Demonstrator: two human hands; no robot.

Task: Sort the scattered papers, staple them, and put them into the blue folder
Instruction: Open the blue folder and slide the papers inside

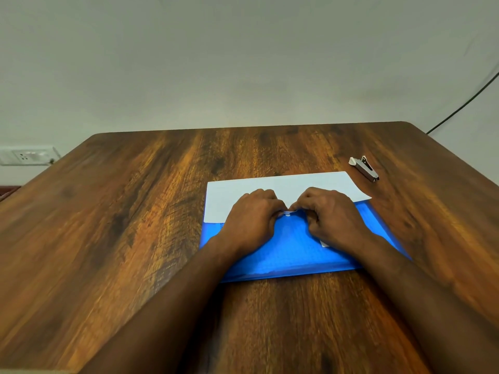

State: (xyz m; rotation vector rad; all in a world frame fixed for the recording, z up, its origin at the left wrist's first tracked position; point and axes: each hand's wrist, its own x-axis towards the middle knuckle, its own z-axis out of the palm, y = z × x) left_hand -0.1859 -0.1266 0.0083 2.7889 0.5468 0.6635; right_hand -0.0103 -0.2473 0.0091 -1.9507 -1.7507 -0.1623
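A blue folder (291,249) lies flat on the wooden table in front of me. White papers (278,184) stick out of its far edge, about half their length showing. My left hand (252,220) and my right hand (330,215) rest on the folder side by side, fingers curled. Both pinch at the folder's upper edge around a small white snap button (287,214) in the middle. A small silver stapler (364,168) lies on the table beyond the papers' right corner, apart from both hands.
The wooden table (121,225) ends at a pale wall behind. A white wall socket (27,155) sits low at the left. A dark cable (464,103) runs down the wall at the right, past the table's far corner.
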